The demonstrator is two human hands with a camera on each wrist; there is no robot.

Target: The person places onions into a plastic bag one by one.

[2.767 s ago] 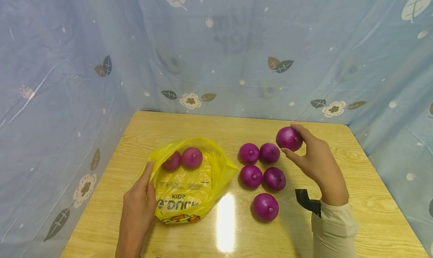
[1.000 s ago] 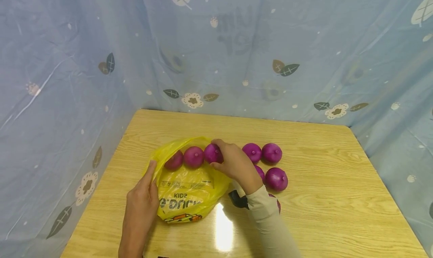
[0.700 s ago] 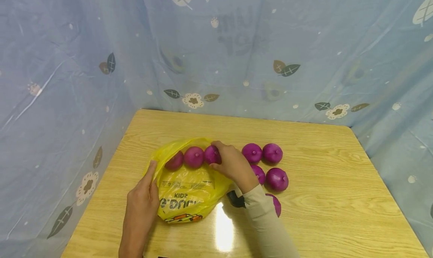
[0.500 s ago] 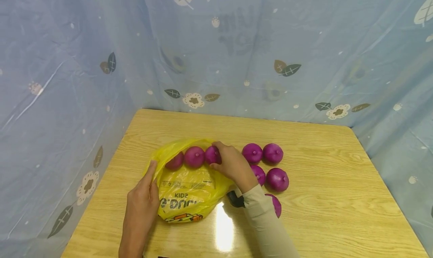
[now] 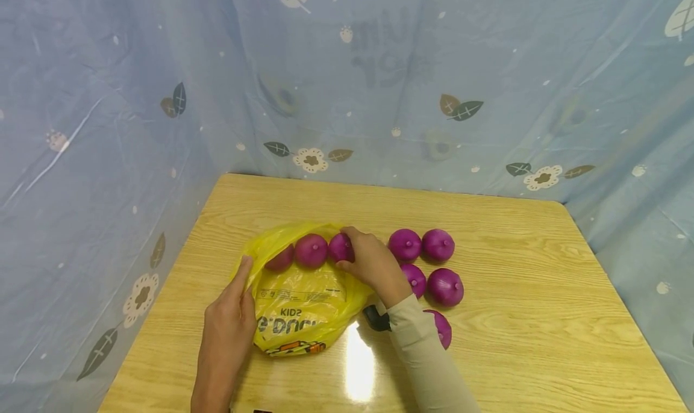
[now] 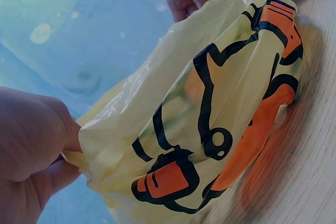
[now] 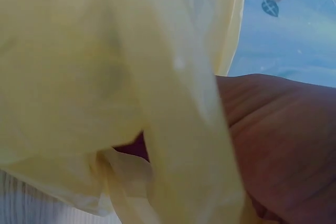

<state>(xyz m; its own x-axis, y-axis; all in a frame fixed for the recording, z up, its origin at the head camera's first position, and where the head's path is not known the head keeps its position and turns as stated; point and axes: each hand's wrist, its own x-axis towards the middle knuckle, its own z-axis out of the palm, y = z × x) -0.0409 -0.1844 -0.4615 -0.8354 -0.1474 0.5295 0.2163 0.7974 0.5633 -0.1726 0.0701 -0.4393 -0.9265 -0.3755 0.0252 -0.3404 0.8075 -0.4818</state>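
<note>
A yellow plastic bag [image 5: 300, 289] lies on its side on the table, its mouth held wide. My left hand [image 5: 225, 322] pinches the left edge of that mouth between thumb and fingers; the left wrist view shows the same pinch on the film [image 6: 100, 150]. Inside the bag my right hand [image 5: 376, 268] grips a red onion [image 5: 340, 247], with thumb in front and fingers behind. Two more red onions sit to its left in the bag, one in the middle [image 5: 311, 251] and one partly covered by film [image 5: 280, 259]. Bag film hides most of the right hand in the right wrist view.
Several red onions stand on the wooden table [image 5: 531, 292] right of the bag, including a back one [image 5: 438, 245] and a front one [image 5: 446, 287]. My right forearm partly covers the nearest onion [image 5: 441, 330]. A patterned blue curtain [image 5: 368, 100] closes off the back and sides.
From above the right side of the table, my right hand has carried the onion left into the bag. Over the last second both hands have stayed nearly still.
</note>
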